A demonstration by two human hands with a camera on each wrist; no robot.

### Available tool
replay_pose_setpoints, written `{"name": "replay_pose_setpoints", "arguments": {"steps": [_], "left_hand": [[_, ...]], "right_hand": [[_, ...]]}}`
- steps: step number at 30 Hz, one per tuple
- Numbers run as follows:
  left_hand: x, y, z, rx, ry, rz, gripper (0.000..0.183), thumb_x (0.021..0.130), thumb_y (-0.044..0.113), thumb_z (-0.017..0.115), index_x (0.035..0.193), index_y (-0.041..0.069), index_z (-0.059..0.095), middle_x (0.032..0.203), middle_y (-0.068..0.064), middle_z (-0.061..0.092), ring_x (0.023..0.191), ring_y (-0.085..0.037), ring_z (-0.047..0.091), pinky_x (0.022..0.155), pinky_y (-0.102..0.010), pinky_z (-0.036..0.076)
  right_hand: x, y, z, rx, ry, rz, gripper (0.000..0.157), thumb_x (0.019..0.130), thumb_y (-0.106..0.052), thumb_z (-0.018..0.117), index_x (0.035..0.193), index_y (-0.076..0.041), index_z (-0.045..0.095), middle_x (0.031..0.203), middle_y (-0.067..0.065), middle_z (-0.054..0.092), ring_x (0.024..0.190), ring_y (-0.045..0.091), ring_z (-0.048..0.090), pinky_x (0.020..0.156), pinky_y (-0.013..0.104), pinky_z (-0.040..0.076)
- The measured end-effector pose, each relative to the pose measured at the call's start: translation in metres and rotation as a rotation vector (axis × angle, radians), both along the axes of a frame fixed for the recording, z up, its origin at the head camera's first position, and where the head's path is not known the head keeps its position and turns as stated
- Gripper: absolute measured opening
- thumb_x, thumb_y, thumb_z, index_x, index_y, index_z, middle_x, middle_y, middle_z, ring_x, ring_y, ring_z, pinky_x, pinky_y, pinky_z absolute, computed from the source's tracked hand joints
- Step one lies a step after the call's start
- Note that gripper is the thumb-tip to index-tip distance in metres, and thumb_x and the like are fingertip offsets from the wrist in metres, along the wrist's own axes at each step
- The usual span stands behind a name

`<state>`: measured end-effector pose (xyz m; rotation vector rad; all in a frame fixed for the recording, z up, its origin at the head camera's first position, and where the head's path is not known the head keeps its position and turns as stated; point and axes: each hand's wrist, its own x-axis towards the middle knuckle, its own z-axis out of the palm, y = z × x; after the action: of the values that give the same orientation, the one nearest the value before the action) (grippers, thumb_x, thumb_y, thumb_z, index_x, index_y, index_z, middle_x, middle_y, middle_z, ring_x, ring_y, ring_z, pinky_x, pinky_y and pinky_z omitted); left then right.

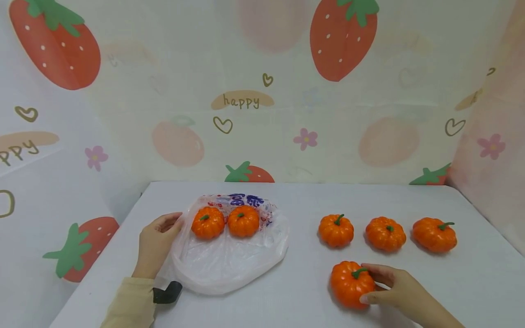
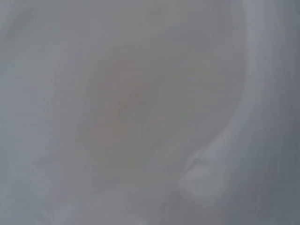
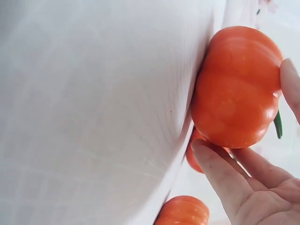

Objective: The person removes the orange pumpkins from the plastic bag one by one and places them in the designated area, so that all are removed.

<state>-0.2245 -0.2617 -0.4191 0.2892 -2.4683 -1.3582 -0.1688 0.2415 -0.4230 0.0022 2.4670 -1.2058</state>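
Observation:
My left hand (image 1: 157,241) pinches the left edge of a thin white plastic bag (image 1: 229,269) with red and blue print at its back. Two small orange pumpkins (image 1: 208,223) with green stems sit side by side in the bag. At the front right, my right hand (image 1: 395,291) holds another orange pumpkin (image 1: 352,284), thumb on one side and fingers on the other. The right wrist view shows this pumpkin (image 3: 236,86) close up, low over the white surface. Pale, blurred bag plastic (image 2: 206,178) fills the left wrist view.
Behind the right hand, three more pumpkins (image 1: 385,234) stand in a row on the white table (image 1: 303,291). A black strap (image 1: 168,292) is by the left wrist. Cloth walls (image 1: 287,114) printed with strawberries, hearts and flowers enclose the back and sides.

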Motion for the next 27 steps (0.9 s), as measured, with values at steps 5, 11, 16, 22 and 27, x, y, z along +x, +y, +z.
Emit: {"name": "replay_pose_setpoints", "arguments": {"steps": [5,11,16,22,27], "left_hand": [[0.0,0.0,0.0,-0.003,-0.002,0.0,0.044,0.098,0.038,0.061,0.129,0.007,0.065,0.128,-0.016,0.068,0.113,-0.028,0.065,0.078,0.005,0.041],[0.0,0.0,0.001,0.001,-0.021,0.004,0.045,0.098,0.04,0.06,0.13,0.008,0.064,0.129,-0.015,0.067,0.115,-0.027,0.064,0.079,0.004,0.042],[0.0,0.0,0.0,-0.005,-0.009,0.003,0.045,0.098,0.04,0.06,0.13,0.008,0.065,0.128,-0.016,0.067,0.115,-0.028,0.064,0.078,0.005,0.04],[0.0,0.0,0.0,-0.003,-0.01,0.004,0.045,0.098,0.039,0.06,0.13,0.008,0.065,0.128,-0.016,0.067,0.114,-0.027,0.064,0.079,0.005,0.041],[-0.001,-0.001,0.0,-0.006,-0.002,0.013,0.044,0.098,0.039,0.061,0.128,0.009,0.066,0.125,-0.014,0.069,0.112,-0.026,0.065,0.079,0.004,0.042]], "right_hand": [[0.0,0.001,-0.001,-0.014,0.021,0.023,0.088,0.077,-0.039,0.084,0.143,0.007,0.046,0.147,0.025,0.05,0.133,0.045,0.05,0.101,0.046,0.053],[-0.001,0.0,-0.001,0.004,0.025,0.026,0.088,0.079,-0.04,0.083,0.143,0.007,0.045,0.147,0.025,0.049,0.131,0.044,0.052,0.103,0.049,0.051],[0.0,-0.001,0.0,-0.001,0.007,0.01,0.088,0.08,-0.04,0.082,0.145,0.006,0.044,0.147,0.025,0.049,0.131,0.043,0.052,0.103,0.05,0.051],[0.001,0.0,0.005,0.021,0.018,0.002,0.091,0.08,-0.042,0.081,0.146,0.006,0.042,0.15,0.026,0.046,0.136,0.045,0.046,0.105,0.048,0.049],[0.005,-0.001,0.029,0.043,0.132,-0.015,0.089,0.083,-0.043,0.078,0.151,-0.002,0.038,0.152,0.023,0.044,0.14,0.043,0.043,0.105,0.044,0.048]]}}
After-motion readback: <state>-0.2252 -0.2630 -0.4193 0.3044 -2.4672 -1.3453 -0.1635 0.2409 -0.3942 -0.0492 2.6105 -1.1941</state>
